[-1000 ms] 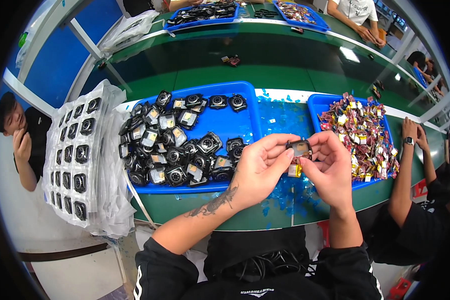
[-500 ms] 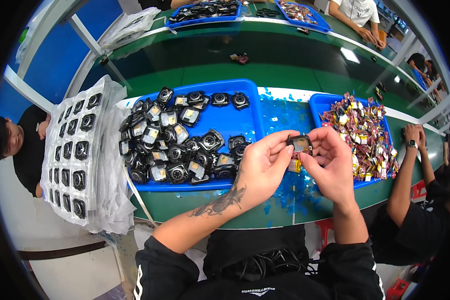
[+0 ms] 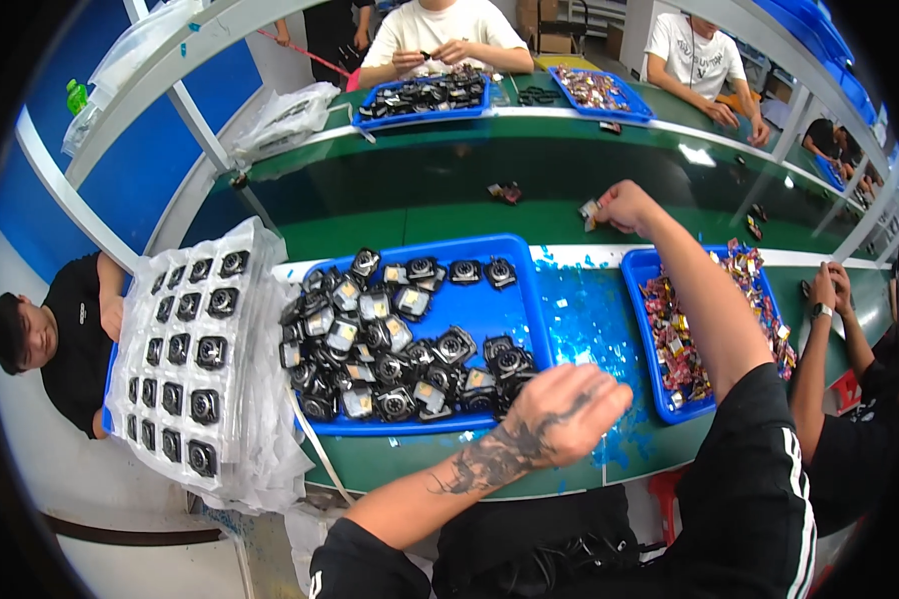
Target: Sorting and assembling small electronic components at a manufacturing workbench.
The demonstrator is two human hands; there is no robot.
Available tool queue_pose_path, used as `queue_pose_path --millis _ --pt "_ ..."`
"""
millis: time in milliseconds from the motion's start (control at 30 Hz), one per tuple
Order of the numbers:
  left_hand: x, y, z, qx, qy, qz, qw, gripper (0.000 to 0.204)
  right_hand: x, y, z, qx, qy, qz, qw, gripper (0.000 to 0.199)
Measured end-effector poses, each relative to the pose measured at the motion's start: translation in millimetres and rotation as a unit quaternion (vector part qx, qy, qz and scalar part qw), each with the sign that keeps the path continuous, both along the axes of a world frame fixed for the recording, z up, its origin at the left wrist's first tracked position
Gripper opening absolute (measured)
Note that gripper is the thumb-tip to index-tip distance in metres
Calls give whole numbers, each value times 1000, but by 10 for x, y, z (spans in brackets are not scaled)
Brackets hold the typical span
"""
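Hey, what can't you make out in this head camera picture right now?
From the head view:
Left hand: fingertips, and anything they hold, hidden behind the back of the hand.
Small part in the right hand: partly covered by it, too small for detail.
Right blue tray: partly blocked by the right forearm.
Top-centre person: head mostly cut off by the picture's edge.

We find the scene brightly lit, with soft shadows between the pieces in the blue tray (image 3: 484, 317). Beyond the tray, to its right, white glare (image 3: 697, 155) marks the glossy green worktop (image 3: 420, 165). Well left and right of it, we see straight edges bow toward a black fisheye rim.
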State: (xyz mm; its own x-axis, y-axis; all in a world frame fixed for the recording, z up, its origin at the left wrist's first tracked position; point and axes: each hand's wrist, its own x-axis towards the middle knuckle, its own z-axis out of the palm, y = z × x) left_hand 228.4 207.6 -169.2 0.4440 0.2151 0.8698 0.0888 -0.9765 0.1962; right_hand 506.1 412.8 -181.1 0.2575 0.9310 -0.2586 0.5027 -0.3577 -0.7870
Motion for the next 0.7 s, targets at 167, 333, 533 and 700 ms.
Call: queue_pose_path --millis 167,333,533,700 --pt "-122 -81 -120 -64 -38 -55 996 23 -96 58 -35 4 -178 18 984 24" --pt "-317 -189 156 -444 -186 -322 815 9 -500 -198 177 257 -331 120 900 21" --pt "-203 -602 641 -220 -242 -338 883 9 -1708 -752 -28 292 -395 353 796 33" --pt "-183 -677 727 -194 -203 -401 872 11 -1569 -722 -25 218 -446 338 799 39"
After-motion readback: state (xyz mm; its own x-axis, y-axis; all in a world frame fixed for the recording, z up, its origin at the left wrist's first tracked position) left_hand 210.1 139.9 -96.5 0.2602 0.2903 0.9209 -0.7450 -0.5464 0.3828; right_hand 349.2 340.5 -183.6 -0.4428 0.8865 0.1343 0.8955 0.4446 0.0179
